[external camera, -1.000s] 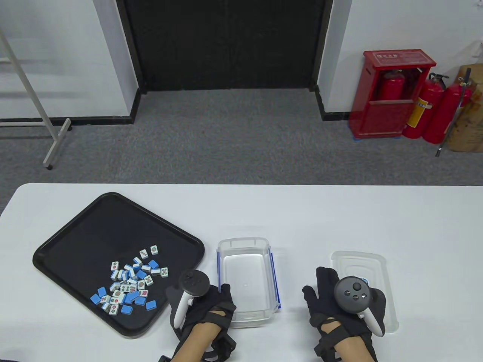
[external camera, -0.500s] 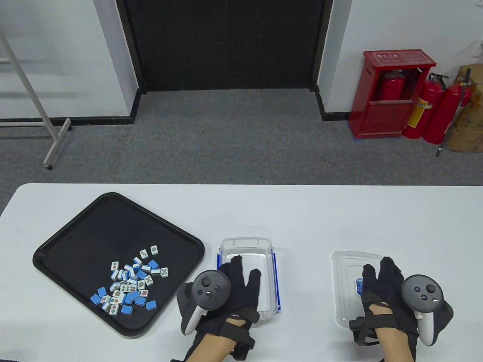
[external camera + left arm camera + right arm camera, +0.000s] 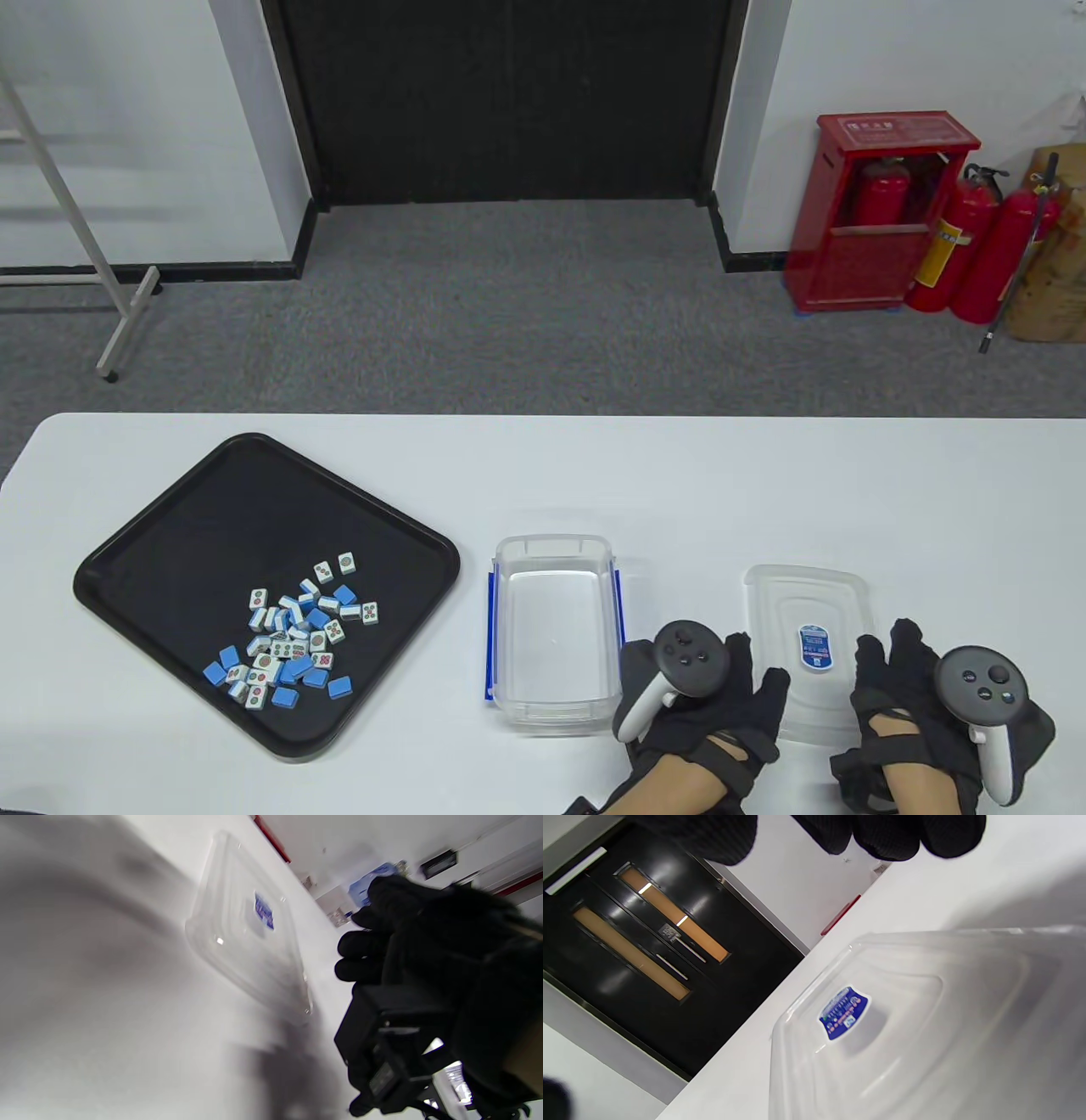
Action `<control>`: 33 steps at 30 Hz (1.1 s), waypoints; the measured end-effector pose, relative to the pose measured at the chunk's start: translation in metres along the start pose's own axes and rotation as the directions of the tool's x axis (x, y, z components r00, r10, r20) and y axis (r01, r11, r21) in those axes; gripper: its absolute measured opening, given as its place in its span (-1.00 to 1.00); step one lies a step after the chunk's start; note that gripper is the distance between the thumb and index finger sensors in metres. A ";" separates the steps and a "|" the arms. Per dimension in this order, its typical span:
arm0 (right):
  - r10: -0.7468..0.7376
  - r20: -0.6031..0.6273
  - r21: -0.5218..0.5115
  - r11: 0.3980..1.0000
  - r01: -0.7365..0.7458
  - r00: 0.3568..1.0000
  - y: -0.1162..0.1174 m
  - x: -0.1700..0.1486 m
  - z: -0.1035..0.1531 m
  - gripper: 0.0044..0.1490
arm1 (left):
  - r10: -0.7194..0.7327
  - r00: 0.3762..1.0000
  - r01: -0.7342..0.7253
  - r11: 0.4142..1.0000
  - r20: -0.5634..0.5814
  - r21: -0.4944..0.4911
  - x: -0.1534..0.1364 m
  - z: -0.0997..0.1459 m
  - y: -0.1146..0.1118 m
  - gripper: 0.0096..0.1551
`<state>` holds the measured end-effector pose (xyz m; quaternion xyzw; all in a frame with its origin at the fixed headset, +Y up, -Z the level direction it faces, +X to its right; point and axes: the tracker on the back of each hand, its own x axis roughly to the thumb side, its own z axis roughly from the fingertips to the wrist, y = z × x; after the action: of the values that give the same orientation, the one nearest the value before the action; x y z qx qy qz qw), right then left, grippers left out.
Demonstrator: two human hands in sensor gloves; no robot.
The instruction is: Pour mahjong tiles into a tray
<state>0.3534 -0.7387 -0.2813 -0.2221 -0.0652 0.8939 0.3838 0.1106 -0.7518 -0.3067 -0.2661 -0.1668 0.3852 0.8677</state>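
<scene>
The black tray (image 3: 170,543) lies at the table's left with several blue-and-white mahjong tiles (image 3: 293,632) heaped in its near right part. The clear container (image 3: 556,628) stands empty beside it. Its clear lid (image 3: 806,594) with a blue sticker lies flat to the right, also in the left wrist view (image 3: 250,929) and the right wrist view (image 3: 903,1027). My left hand (image 3: 747,671) lies between container and lid, fingers spread at the lid's near left edge, holding nothing. My right hand (image 3: 891,649) is over the lid's near right corner, fingers (image 3: 886,836) extended above it.
The white table (image 3: 764,492) stretches bare behind the container and lid. Beyond the far edge are grey carpet, a dark door and red fire extinguishers (image 3: 976,246). The lid's near edge sits close to the table's front.
My left hand has moved right, from over the container to the lid's left side. My right hand has drawn back and right off the lid's middle, uncovering the sticker.
</scene>
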 end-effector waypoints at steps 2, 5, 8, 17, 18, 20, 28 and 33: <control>0.040 -0.029 0.015 0.999 -0.040 0.999 0.004 -0.008 -0.004 -0.06 | 0.003 0.999 -0.004 1.000 -0.037 -0.029 -0.001 -0.012 -0.010 -0.05; 0.025 -0.096 0.081 0.997 -0.017 0.995 0.012 -0.020 -0.008 -0.05 | -0.019 0.997 0.015 0.999 -0.071 -0.049 -0.002 -0.024 -0.019 -0.04; 0.048 -0.130 0.118 0.993 -0.032 0.990 0.016 -0.025 -0.011 -0.05 | 0.016 0.995 -0.026 0.995 -0.100 -0.092 -0.008 -0.031 -0.028 -0.04; 0.080 -0.151 0.188 0.981 -0.051 0.985 0.030 -0.023 -0.013 -0.05 | 0.016 0.995 -0.031 0.988 -0.095 -0.154 -0.015 -0.039 -0.036 -0.05; 0.097 -0.147 0.182 0.981 -0.070 0.984 0.030 -0.023 -0.013 -0.04 | 0.029 0.995 -0.044 0.986 -0.095 -0.159 -0.016 -0.039 -0.035 -0.05; 0.086 -0.149 0.179 0.982 -0.059 0.985 0.030 -0.022 -0.013 -0.04 | 0.075 0.993 -0.090 0.980 -0.092 -0.175 -0.018 -0.040 -0.035 -0.06; -0.118 -0.207 0.127 0.981 0.146 0.971 0.024 -0.028 -0.010 -0.08 | 0.251 0.963 -0.267 0.939 -0.096 -0.218 -0.022 -0.040 -0.033 -0.07; -0.259 -0.223 0.070 0.957 0.280 0.940 0.018 -0.031 -0.008 -0.07 | 0.431 0.900 -0.435 0.880 -0.062 -0.193 -0.019 -0.033 -0.028 -0.07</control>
<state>0.3642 -0.7742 -0.2826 -0.2853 -0.0083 0.8063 0.5180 0.1315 -0.7930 -0.3184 -0.3866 -0.1340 0.5480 0.7296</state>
